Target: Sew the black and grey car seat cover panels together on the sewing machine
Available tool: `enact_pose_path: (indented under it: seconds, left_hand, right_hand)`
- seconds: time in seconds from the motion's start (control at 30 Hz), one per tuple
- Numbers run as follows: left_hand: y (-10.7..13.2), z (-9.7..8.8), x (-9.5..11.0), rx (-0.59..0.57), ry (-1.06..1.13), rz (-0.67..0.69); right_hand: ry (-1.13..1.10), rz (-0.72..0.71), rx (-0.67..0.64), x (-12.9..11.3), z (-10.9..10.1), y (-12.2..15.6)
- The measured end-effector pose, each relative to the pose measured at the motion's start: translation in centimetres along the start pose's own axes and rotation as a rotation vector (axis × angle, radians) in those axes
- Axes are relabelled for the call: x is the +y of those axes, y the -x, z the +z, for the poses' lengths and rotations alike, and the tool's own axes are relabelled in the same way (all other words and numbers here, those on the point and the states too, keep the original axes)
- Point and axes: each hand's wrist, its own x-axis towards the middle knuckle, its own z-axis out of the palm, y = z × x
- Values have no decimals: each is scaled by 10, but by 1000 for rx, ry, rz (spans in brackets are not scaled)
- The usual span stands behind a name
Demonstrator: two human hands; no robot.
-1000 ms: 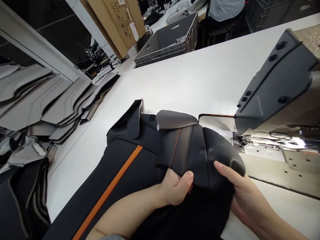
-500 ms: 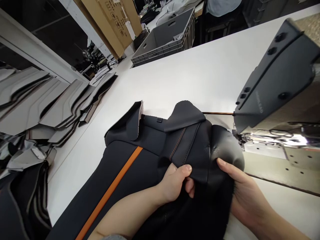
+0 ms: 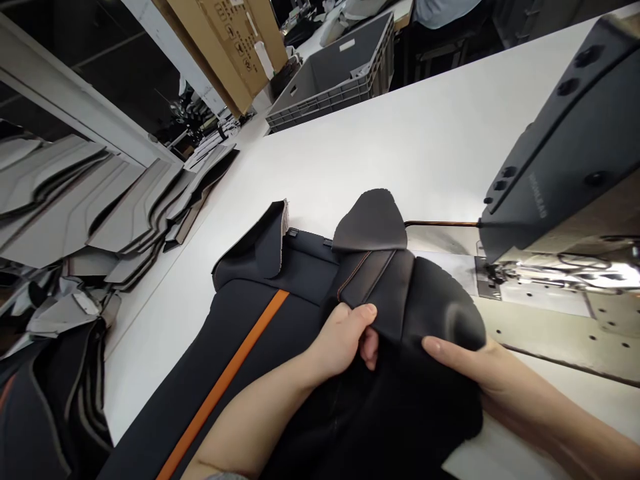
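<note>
A black seat cover (image 3: 260, 320) with an orange stripe lies on the white table (image 3: 400, 147) in front of me. Its near end is folded up into a bundle with orange stitching. My left hand (image 3: 345, 337) pinches a fold of that bundle between thumb and fingers. My right hand (image 3: 475, 363) grips the bundle's right side, thumb on top and fingers hidden under the fabric. A rounded flap (image 3: 373, 223) stands up behind the bundle. The sewing machine (image 3: 565, 193) is just to the right of both hands.
Stacks of grey cut panels (image 3: 100, 213) lie along the table's left edge, with dark pieces (image 3: 45, 407) below them. A grey plastic crate (image 3: 335, 73) and cardboard boxes (image 3: 230, 40) stand at the far end. Another person (image 3: 440, 10) sits beyond the table.
The rounded flap has risen and turned upright. My left hand shifted its pinch slightly up the fold. My right hand slid lower along the bundle's right side.
</note>
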Motion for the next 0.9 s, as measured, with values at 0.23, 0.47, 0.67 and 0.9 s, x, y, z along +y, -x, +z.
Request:
enact_pose_path:
  seconds: [0.23, 0.47, 0.67, 0.9]
  left_hand:
    - [-3, -4, -4, -40, -5, 41]
    - [-2, -11, 1, -11, 95, 216]
    - [-8, -10, 4, 219, -452, 456]
    - [-17, -14, 8, 327, -622, 505]
  right_hand:
    - [-221, -64, 44, 6, 6, -1]
    - [-262, -29, 139, 12, -13, -17]
    - [-39, -91, 195, 15, -8, -19]
    - [346, -226, 306, 21, 14, -6]
